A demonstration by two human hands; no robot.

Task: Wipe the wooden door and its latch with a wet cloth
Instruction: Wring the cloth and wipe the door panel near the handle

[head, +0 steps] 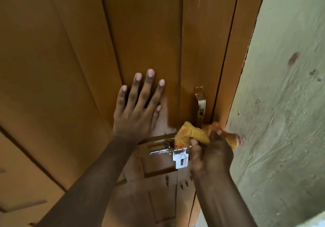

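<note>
The brown wooden door (pixel 140 33) fills the view. My left hand (pixel 139 107) lies flat on its panel with the fingers spread, holding nothing. My right hand (pixel 211 154) is closed on a bunched yellow-orange cloth (pixel 191 134), pressed onto the right end of the metal latch (pixel 175 153). The latch's bolt handle and silver hasp plate show to the left of that hand; its right end is hidden by cloth and fingers. A brass door handle (pixel 200 103) stands upright just above the cloth.
The door frame (pixel 235 68) runs along the door's right edge, and a rough pale green wall (pixel 284 103) stands beyond it. A paler patch shows on the door just right of my left hand. Lower door panels lie below the latch.
</note>
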